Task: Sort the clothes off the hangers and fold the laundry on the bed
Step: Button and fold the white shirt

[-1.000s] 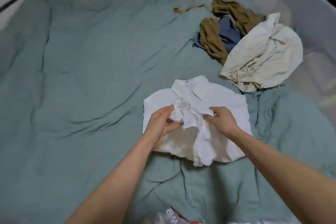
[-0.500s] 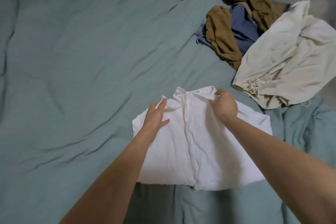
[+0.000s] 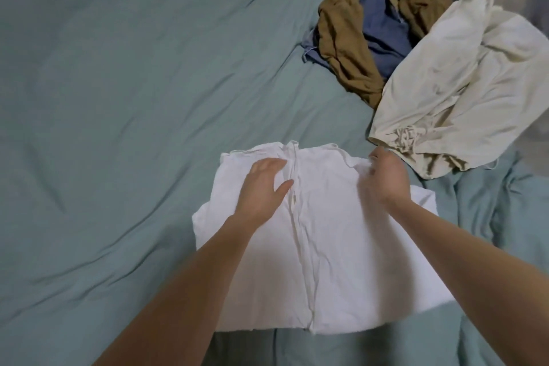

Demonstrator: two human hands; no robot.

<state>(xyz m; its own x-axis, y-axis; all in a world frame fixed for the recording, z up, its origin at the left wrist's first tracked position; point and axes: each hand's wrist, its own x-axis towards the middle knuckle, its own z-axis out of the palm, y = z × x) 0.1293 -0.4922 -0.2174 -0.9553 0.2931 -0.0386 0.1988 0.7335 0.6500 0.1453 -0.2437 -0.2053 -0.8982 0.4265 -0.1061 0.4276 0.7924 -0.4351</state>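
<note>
Left hand (image 3: 263, 184) flat on white shirt (image 3: 326, 261); right hand (image 3: 384, 177) pinches its edge.

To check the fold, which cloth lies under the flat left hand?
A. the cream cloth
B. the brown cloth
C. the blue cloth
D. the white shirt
D: the left hand rests flat on the white shirt, beside its button strip.

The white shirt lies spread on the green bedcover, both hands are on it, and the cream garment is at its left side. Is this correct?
Not quite: the head view shows the cream garment right of the white shirt, not left. The rest holds.
</note>
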